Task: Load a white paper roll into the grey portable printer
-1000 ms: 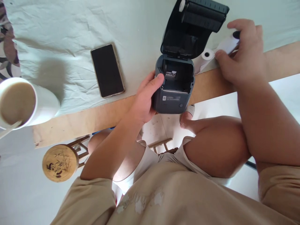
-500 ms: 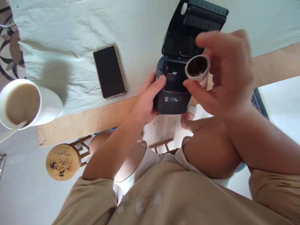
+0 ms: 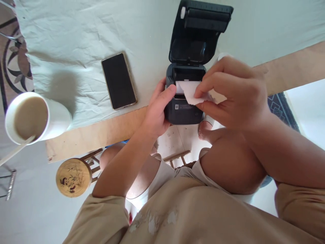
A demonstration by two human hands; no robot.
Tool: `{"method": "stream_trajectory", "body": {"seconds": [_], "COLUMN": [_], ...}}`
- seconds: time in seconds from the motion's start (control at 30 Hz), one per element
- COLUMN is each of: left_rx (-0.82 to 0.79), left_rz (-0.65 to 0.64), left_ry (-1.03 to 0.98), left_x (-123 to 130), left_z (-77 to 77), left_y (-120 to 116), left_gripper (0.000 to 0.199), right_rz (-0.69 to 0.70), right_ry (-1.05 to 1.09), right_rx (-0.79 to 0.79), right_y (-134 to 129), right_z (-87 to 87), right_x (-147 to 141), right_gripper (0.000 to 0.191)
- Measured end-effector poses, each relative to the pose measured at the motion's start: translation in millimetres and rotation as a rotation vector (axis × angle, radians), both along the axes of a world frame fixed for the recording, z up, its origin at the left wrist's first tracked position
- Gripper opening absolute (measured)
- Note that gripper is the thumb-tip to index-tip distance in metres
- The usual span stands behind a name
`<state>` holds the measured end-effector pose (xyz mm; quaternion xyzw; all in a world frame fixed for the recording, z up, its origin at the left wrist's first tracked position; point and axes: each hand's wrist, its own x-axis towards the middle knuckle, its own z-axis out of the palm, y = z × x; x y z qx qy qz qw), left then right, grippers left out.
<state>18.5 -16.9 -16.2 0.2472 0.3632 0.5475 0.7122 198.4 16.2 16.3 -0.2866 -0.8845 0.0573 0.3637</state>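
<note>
A small black printer (image 3: 186, 112) with its lid (image 3: 198, 37) raised stands at the table's near edge. My left hand (image 3: 158, 110) grips its left side, the thumb at the rim of the open compartment. White paper (image 3: 191, 91) lies over the compartment, its right part pinched between the thumb and fingers of my right hand (image 3: 232, 91). How the paper sits inside is partly hidden by my right fingers. Something whitish shows just behind my right knuckles, mostly hidden.
A black phone (image 3: 119, 81) lies on the pale green cloth (image 3: 142, 30). At the left is a white cup (image 3: 57, 118) of brown drink with a spoon (image 3: 17, 149) in it. A round wooden stool (image 3: 73, 177) stands below the table's wooden edge (image 3: 101, 132).
The white roll that my right hand held above the printer is no longer seen there. That hand has moved slightly left and now pinches paper over the compartment. The view has shifted a little.
</note>
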Motion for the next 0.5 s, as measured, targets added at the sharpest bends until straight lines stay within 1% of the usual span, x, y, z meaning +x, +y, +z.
{"method": "stream_trajectory", "body": {"seconds": [0.07,0.1,0.13,0.2,0.23,0.3,0.33,0.37,0.4,0.43,0.47,0.5], "left_rx": [0.022,0.033,0.043,0.055,0.058,0.061,0.064,0.068,0.072,0.074,0.074,0.070], "left_rz": [0.010,0.008,0.001,-0.018,-0.026,-0.030,-0.031,-0.035,-0.038,-0.038,-0.038,-0.039], "left_ry": [0.001,0.008,0.017,0.028,0.029,0.034,0.042,0.054,0.071,0.088,0.104,0.115], "left_x": [-0.4,-0.8,-1.2,-2.1,-2.5,-3.2,-3.5,-3.9,-4.4,-4.9,-5.6,-6.3], "left_z": [0.7,0.7,0.5,-0.6,-1.4,-2.7,-3.2,-3.5,-3.8,-4.1,-4.7,-5.4], "left_y": [-1.3,-1.7,-2.0,-2.0,-1.7,-1.1,-0.8,-0.5,-0.2,0.1,0.5,0.9], "left_gripper": [0.030,0.031,0.035,0.041,0.043,0.046,0.046,0.047,0.047,0.047,0.046,0.044], "right_rz": [0.070,0.107,0.129,0.130,0.083,-0.109,-0.205,-0.271,-0.295,-0.278,-0.237,-0.202], "right_ry": [-0.056,-0.074,-0.064,0.053,0.143,0.314,0.361,0.384,0.399,0.414,0.444,0.493], "right_rx": [-0.007,-0.020,-0.045,-0.122,-0.163,-0.229,-0.245,-0.266,-0.305,-0.372,-0.449,-0.515], "right_y": [-4.1,-5.3,-6.0,-6.0,-5.4,-3.6,-2.5,-1.4,-0.3,0.7,1.5,2.0], "right_z": [2.3,3.4,4.5,6.8,8.1,10.7,11.8,12.7,13.3,13.9,14.6,15.4], "right_x": [-0.4,-0.2,0.4,3.1,5.0,9.4,11.4,12.9,13.9,14.2,13.9,13.2], "right_gripper": [0.006,0.008,0.011,0.011,0.011,0.007,0.010,0.020,0.033,0.042,0.047,0.045]}}
